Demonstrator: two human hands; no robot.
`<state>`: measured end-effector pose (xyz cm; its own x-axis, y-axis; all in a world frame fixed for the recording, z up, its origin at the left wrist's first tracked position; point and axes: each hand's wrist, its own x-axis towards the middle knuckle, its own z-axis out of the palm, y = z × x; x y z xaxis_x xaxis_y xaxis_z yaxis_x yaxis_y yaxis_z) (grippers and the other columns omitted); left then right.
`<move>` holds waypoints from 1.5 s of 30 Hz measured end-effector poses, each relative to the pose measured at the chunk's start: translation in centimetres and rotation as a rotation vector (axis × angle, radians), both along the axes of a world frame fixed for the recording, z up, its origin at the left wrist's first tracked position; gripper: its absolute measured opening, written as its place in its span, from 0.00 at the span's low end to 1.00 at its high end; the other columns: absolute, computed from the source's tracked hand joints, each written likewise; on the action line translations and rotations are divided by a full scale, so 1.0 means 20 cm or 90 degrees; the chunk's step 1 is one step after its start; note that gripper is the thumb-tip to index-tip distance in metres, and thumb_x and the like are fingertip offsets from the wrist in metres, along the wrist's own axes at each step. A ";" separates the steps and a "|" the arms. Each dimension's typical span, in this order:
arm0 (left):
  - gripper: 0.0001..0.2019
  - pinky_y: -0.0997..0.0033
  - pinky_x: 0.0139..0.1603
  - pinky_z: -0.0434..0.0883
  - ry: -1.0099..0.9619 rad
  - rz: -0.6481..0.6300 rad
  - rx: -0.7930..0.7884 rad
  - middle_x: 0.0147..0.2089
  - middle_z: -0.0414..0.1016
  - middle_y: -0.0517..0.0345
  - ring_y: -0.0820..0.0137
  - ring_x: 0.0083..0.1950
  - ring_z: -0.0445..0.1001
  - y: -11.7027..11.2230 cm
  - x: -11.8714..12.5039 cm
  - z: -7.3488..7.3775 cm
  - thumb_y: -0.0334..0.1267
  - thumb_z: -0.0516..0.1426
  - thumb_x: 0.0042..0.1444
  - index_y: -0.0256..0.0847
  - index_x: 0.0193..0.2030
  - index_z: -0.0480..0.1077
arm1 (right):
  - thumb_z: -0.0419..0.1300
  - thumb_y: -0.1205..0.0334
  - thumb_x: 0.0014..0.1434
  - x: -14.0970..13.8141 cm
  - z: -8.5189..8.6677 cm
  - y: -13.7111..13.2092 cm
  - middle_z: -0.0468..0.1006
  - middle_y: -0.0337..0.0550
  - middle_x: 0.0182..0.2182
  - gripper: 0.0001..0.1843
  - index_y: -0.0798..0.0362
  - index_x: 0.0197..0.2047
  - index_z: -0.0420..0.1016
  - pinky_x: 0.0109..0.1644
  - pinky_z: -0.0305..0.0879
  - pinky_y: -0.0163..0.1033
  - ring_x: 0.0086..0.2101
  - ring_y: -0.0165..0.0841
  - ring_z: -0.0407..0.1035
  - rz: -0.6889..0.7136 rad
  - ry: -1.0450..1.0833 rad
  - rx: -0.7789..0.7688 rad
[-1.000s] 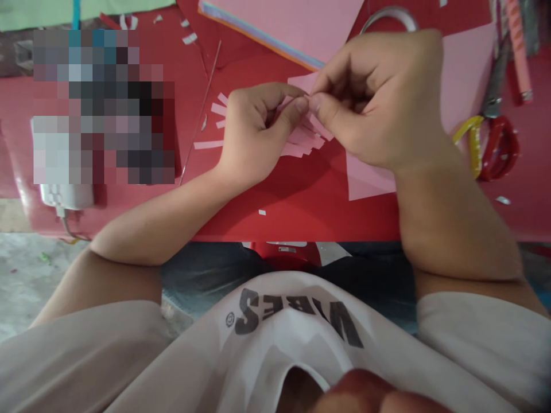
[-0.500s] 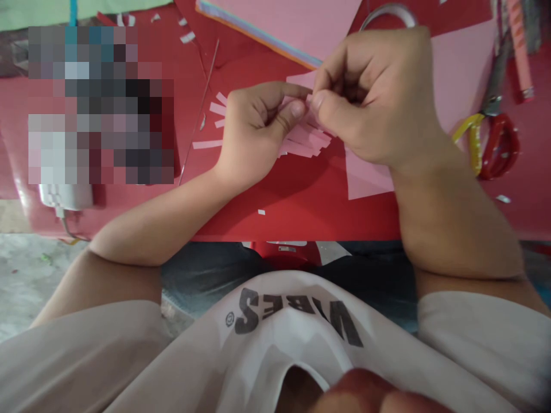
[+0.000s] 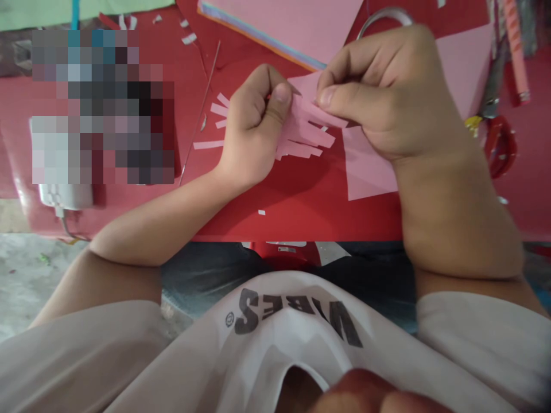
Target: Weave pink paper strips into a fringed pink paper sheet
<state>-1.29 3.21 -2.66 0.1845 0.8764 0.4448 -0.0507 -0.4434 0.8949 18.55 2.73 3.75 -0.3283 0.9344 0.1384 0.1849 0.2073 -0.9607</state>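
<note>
pink paper fringe point(image 3: 307, 135), strips splayed | right fingers point(image 3: 327, 97) pinching it | left fingers point(image 3: 279, 94) gripping it

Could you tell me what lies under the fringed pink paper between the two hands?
A red surface shows around the fringed pink paper; under the left hand and right hand, nothing can be seen.

Informal paper-craft spot, home or small workshop, cannot tell which. Low red-topped table point(image 3: 301, 215) fills middle of frame, surface scattered with offcuts. Stack of pink paper sheets point(image 3: 275, 26) at top centre; cut pink paper strips point(image 3: 307, 132) mid-table; white paper scraps point(image 3: 262, 212) lying loose. Red-handled scissors point(image 3: 501, 146) at right edge. Bare concrete floor point(image 3: 30, 281) lower left. Upper-left area pixelated, contents unreadable.
</note>
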 end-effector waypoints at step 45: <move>0.07 0.77 0.29 0.69 -0.079 -0.033 0.078 0.32 0.78 0.59 0.77 0.31 0.75 -0.03 0.03 0.02 0.41 0.64 0.67 0.41 0.40 0.79 | 0.64 0.74 0.56 -0.04 -0.02 -0.05 0.69 0.35 0.22 0.10 0.49 0.30 0.79 0.27 0.50 0.40 0.24 0.27 0.58 -0.070 -0.055 0.184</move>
